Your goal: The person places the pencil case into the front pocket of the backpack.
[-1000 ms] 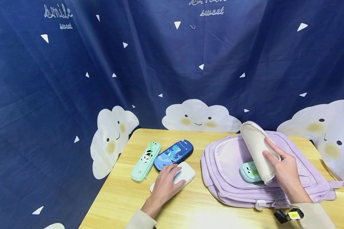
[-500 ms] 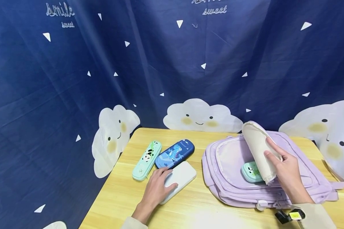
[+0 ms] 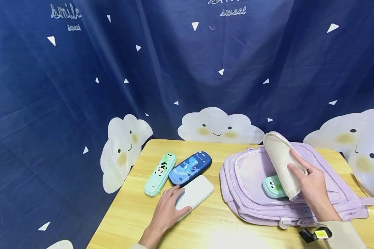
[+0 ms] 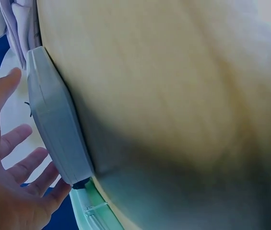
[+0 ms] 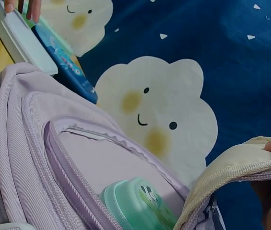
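My left hand (image 3: 166, 209) rests on the left end of a white pencil case (image 3: 197, 190) lying on the table. Its fingers are spread, thumb along the near edge and fingertips at the far side; the left wrist view shows them spread beside the case (image 4: 61, 120). My right hand (image 3: 313, 183) pinches the cream-lined front pocket flap (image 3: 278, 157) of a lilac backpack (image 3: 252, 169), holding it raised. Inside the opened pocket sits a mint-green panda pencil case (image 5: 125, 203), partly hidden behind the flap in the head view.
A navy dinosaur pencil case (image 3: 190, 168) lies just behind the white one. Left of it is another mint-green panda pencil case (image 3: 160, 174). The wooden table (image 3: 224, 224) meets a dark blue cloud-print curtain (image 3: 180, 62) at the back.
The white pencil case has turned so that it lies more nearly parallel to the navy one. My left hand has shifted left towards its near end. The right hand keeps the flap raised.
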The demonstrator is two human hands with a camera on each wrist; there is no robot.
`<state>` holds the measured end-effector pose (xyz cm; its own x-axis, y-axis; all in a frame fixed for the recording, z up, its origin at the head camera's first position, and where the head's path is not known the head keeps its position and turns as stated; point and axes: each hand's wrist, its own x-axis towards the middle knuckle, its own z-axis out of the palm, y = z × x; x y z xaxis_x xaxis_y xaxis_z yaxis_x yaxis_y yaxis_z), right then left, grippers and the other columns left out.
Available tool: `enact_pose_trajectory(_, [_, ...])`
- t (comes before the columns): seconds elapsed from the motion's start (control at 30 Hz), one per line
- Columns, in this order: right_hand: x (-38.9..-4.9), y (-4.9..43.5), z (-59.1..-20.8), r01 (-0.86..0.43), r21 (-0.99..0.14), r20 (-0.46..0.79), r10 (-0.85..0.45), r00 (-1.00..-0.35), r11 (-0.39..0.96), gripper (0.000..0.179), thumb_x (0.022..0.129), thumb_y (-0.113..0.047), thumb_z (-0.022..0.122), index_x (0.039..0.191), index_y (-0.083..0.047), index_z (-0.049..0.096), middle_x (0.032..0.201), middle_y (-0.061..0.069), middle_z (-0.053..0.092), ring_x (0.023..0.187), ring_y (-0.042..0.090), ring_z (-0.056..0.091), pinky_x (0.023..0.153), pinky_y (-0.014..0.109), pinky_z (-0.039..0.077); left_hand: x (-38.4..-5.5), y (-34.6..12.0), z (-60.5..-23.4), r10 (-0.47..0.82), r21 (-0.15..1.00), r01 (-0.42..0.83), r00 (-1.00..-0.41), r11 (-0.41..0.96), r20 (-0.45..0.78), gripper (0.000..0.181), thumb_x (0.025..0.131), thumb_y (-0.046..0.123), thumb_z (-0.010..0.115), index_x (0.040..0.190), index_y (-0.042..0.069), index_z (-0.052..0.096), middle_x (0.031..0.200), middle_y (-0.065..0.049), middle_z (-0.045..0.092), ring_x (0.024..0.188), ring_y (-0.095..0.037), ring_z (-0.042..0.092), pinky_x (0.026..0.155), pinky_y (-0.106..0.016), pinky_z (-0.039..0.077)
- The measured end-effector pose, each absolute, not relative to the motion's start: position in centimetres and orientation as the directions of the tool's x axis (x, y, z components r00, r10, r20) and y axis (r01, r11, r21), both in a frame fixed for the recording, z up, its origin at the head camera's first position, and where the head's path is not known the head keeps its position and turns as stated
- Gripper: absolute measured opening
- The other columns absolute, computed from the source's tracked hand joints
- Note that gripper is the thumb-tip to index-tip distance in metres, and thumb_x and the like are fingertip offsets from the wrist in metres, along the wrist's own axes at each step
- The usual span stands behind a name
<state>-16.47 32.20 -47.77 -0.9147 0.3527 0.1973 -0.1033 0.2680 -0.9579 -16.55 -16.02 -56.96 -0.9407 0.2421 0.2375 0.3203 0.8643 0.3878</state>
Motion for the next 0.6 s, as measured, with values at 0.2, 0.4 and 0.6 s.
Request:
enact_pose_trajectory(0.2, [-16.5,32.3,-47.8,-0.106,-0.962,0.192,0.349,-0.917,0.25,0.056,0.106,-0.019,0.073,0.159,-0.022,0.055,0.151,-0.032,0.055,0.128,-0.02,0.051,0.091,-0.002,0.047,-16.1,-16.4,-57.5,0.254,0.41,0.314,-0.947,0.856,0.197,0.082,0.08,0.062,0.09,0.148,0.022,0.067,0.163,-0.013,0.055,0.139,-0.033,0.058,0.109,-0.055,0.054])
enact_pose_trajectory(0.4, [-16.5,32.3,-47.9,-0.109,-0.963,0.193,0.348,-0.917,0.247,0.056,0.106,-0.018,0.073,0.159,-0.021,0.055,0.152,-0.031,0.054,0.126,-0.021,0.051,0.091,-0.001,0.047,-15.9,-16.8,-57.6,0.261,0.409,0.313,-0.949,0.857,0.178,0.084,0.081,0.061,0.09,0.151,0.022,0.065,0.165,-0.014,0.053,0.14,-0.034,0.057,0.109,-0.056,0.055])
enact_pose_trajectory(0.6, [-16.5,32.3,-47.9,-0.104,-0.963,0.19,0.35,-0.917,0.251,0.056,0.106,-0.019,0.073,0.159,-0.022,0.055,0.151,-0.032,0.054,0.127,-0.02,0.051,0.09,-0.002,0.047,-15.8,-17.2,-57.5,0.264,0.401,0.304,-0.952,0.864,0.153,0.083,0.082,0.059,0.091,0.151,0.022,0.064,0.16,-0.014,0.058,0.137,-0.034,0.059,0.107,-0.055,0.056])
